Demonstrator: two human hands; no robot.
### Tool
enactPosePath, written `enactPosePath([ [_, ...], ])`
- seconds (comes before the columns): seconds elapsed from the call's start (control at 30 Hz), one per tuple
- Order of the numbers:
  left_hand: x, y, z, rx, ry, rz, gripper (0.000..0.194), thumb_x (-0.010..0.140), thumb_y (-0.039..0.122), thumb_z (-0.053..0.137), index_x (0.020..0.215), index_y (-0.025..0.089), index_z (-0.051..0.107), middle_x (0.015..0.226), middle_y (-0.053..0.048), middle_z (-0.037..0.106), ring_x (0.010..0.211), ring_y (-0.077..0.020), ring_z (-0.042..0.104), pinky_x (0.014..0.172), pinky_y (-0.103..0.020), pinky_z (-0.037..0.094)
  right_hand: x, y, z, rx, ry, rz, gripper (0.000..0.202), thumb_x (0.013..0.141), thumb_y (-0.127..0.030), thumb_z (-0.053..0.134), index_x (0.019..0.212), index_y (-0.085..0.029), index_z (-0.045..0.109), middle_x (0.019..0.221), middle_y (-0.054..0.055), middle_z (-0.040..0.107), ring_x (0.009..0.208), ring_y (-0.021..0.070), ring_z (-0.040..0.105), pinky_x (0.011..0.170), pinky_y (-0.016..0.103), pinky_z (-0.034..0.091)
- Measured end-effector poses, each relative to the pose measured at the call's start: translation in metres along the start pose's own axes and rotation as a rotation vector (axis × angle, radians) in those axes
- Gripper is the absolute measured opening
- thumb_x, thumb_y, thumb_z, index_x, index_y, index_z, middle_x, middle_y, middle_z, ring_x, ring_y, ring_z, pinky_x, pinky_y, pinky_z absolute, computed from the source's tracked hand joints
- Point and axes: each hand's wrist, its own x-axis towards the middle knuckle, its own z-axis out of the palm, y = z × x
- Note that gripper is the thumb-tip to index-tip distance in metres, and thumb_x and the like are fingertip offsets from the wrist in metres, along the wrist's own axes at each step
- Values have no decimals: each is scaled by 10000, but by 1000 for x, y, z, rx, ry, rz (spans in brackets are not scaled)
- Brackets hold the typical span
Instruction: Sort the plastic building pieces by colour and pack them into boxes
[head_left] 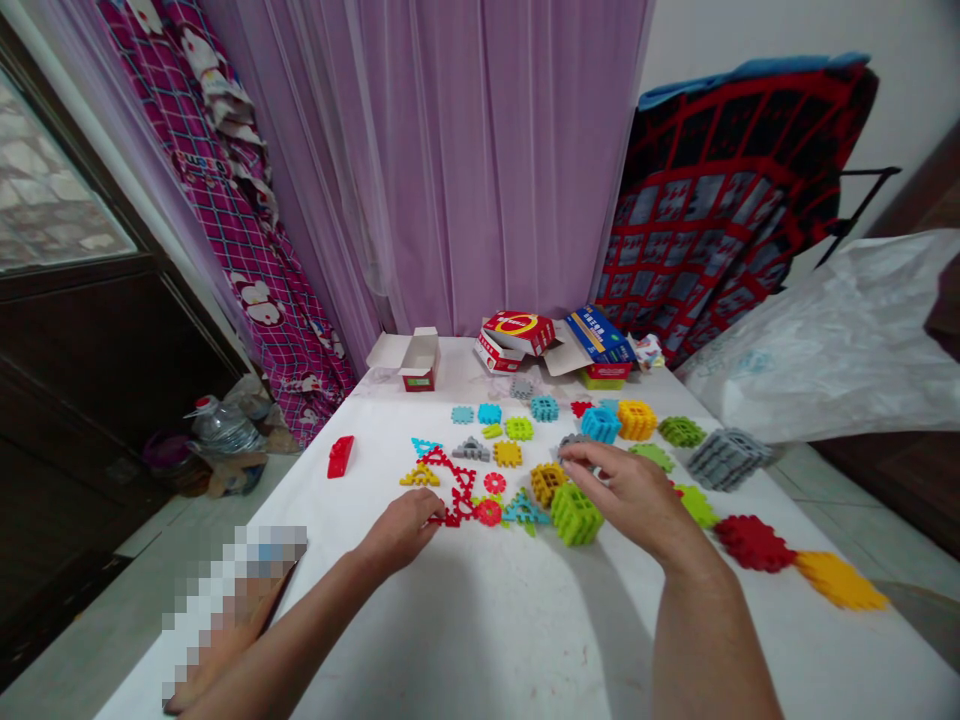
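My left hand [401,527] rests low over the table with its fingers curled at the near end of a group of red notched building blocks [463,482], closed on the red block there. Beside them lie a yellow triangular block [420,474] and two red round pieces [494,484]. My right hand [622,490] hovers over the blocks on the right, finger and thumb apart. Its fingertips are at a grey block [574,440], partly hidden behind them; contact is unclear. Below it sit a green block cube [576,514] and a dark yellow cube [548,483].
More cubes stand at the right, including a grey one [727,459]. Red [754,543] and yellow flat blocks [840,579] lie near the right edge. An open box [420,362] and red box [519,331] stand behind. A red object [340,457] lies left.
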Motion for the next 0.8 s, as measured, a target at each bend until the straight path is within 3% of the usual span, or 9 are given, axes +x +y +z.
enactPosePath([
  [0.4, 7, 11, 16, -147, 121, 52, 128, 800, 162, 533, 851, 231, 628, 939, -22, 679, 912, -174, 614, 861, -298, 474, 2, -6, 5, -58, -64, -17, 285, 925, -353, 458, 995, -236, 708, 1008, 43, 749, 906, 210, 691, 792, 338, 504],
  [0.5, 0, 4, 13, -209, 245, -26, 81, 817, 239, 536, 820, 235, 617, 897, -21, 683, 879, -173, 625, 827, -299, 490, 2, -14, 9, -48, -94, -28, 266, 922, -330, 470, 995, -242, 711, 1004, 41, 751, 912, 202, 686, 803, 332, 498],
  [0.6, -5, -9, 12, -285, 420, -170, 185, 864, 353, 472, 814, 233, 604, 851, -29, 678, 790, -172, 625, 739, -299, 504, 0, -30, 22, -39, -166, -48, 253, 931, -305, 472, 997, -244, 709, 1038, 41, 746, 958, 197, 676, 837, 323, 482],
  [0.8, 3, -32, 23, -488, 702, -433, 366, 858, 539, 405, 819, 230, 597, 773, -23, 672, 743, -183, 639, 672, -292, 506, -9, -64, 78, -131, -440, -73, 223, 929, -222, 493, 953, -253, 712, 1005, 27, 730, 985, 187, 647, 852, 279, 442],
])
